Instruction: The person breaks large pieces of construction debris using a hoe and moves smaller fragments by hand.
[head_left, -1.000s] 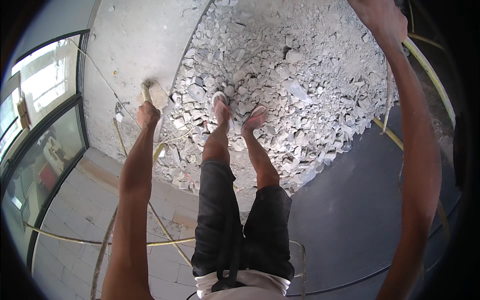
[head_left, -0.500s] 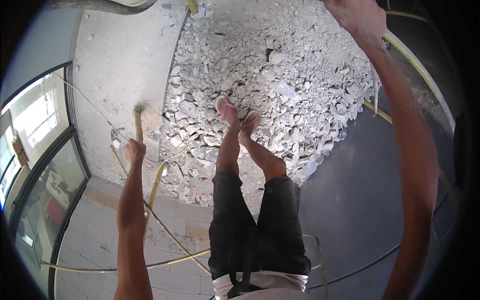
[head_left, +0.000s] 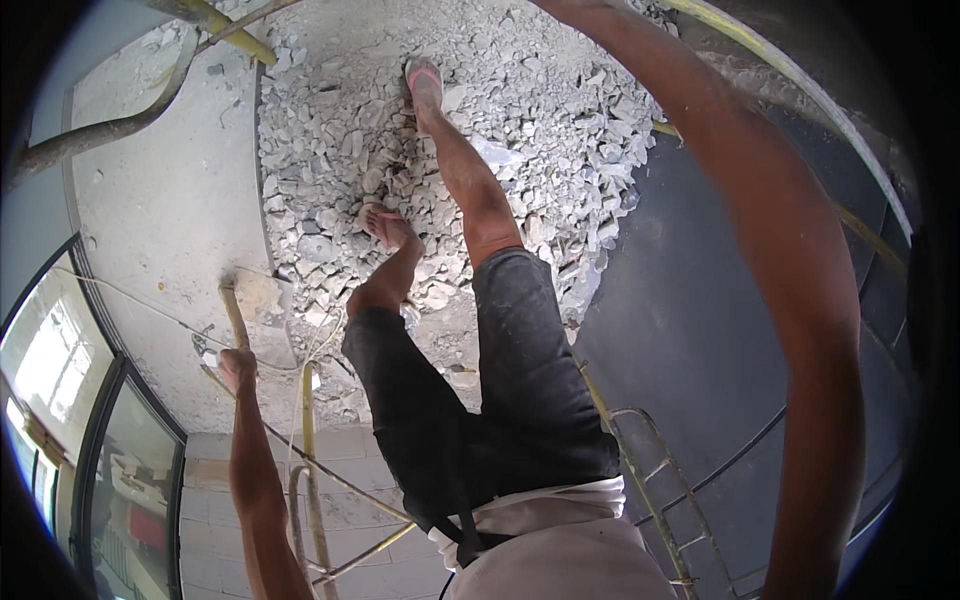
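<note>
My left hand (head_left: 238,368) is closed around the wooden handle of a tool (head_left: 235,318). The handle points up and away from me, and its dark far end lies over the pale board (head_left: 165,210); I cannot make out its head. My right arm reaches up across the right side, and my right hand (head_left: 562,6) is cut off by the top edge, so its fingers are hidden. Both my feet, in pink-strapped flip-flops (head_left: 424,72), stand on a heap of broken grey rubble (head_left: 560,130).
Yellowed metal scaffold poles cross at the lower left (head_left: 309,430) and upper left (head_left: 228,30). A ladder-like metal frame (head_left: 655,465) stands beside my right leg, over dark grey flooring (head_left: 700,300). Dark-framed glass panes (head_left: 130,470) line the left. A thin cord (head_left: 135,290) runs near the tool.
I have stepped forward, my right foot now far ahead of my left. My right hand has gone up mostly out of view. More scaffold poles show. My left hand still grips the tool.
</note>
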